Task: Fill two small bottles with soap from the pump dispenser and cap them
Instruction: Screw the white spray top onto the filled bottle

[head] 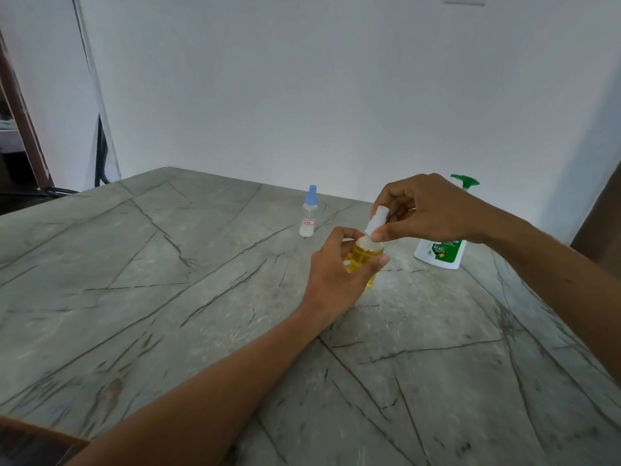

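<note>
A small yellow bottle [364,255] stands on the grey marble table [201,297], and my left hand [339,270] grips it round the body. On its neck sits a white cap [376,222], pinched between the thumb and fingers of my right hand [426,210]. A second small clear bottle [309,213] with a blue cap and a little label stands upright behind and to the left, untouched. The white pump dispenser [440,252] with a green pump head stands at the right, partly hidden behind my right hand.
A white wall runs along the table's far edge. At the far left there is a dark doorway with a black cable [100,156] hanging down by the table corner. A brown edge shows at the far right.
</note>
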### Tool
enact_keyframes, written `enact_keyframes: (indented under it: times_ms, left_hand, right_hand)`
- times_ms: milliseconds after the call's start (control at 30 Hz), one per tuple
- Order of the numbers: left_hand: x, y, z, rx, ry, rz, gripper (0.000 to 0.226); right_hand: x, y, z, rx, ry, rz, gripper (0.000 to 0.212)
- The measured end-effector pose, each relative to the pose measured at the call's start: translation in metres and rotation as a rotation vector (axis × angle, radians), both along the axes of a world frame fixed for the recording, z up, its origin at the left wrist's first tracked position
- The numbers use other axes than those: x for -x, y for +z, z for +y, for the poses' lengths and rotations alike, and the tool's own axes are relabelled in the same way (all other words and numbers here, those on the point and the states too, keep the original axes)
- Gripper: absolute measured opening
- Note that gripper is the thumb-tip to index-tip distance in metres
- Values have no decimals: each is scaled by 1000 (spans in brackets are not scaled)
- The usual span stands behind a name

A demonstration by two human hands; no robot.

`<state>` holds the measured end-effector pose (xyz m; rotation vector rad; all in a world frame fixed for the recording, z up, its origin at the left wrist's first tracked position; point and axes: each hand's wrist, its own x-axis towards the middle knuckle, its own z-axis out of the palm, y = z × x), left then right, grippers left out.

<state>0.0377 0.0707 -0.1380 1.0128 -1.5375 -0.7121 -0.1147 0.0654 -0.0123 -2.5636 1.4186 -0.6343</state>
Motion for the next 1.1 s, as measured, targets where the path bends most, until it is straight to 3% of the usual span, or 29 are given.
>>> enact_keyframes:
  times_ms: [133, 367, 500, 600, 733, 833, 1033, 1100]
  left_hand:
    - [-1, -1, 1, 17, 1, -6, 43]
    - [0, -2, -2, 6, 10, -35, 47]
    - [1, -3, -5, -9, -5, -28, 51]
    - [1, -4, -7, -9, -5, -43, 53]
    - [1, -6, -7, -9, -17, -29, 55]
    - [0, -6, -8, -20, -22, -18, 55]
    - [0, -9, -12, -6, -32, 44, 54]
    - [-2, -11, -13, 18, -35, 71, 56]
  right_hand:
    - [1, -4, 0, 26, 3, -17, 31]
    - [3, -4, -6, -10, 18, 109, 59]
    - [5, 6, -6, -88, 128, 64, 31]
    - [-1, 9, -8, -13, 118, 142, 19]
    - [-9, 9, -11, 140, 48, 304, 42]
    - [-11, 12, -9, 17, 66, 326, 50]
    - [-9, 17, -7, 5, 148, 333, 14]
    - [-11, 14, -9, 88, 130, 361, 26]
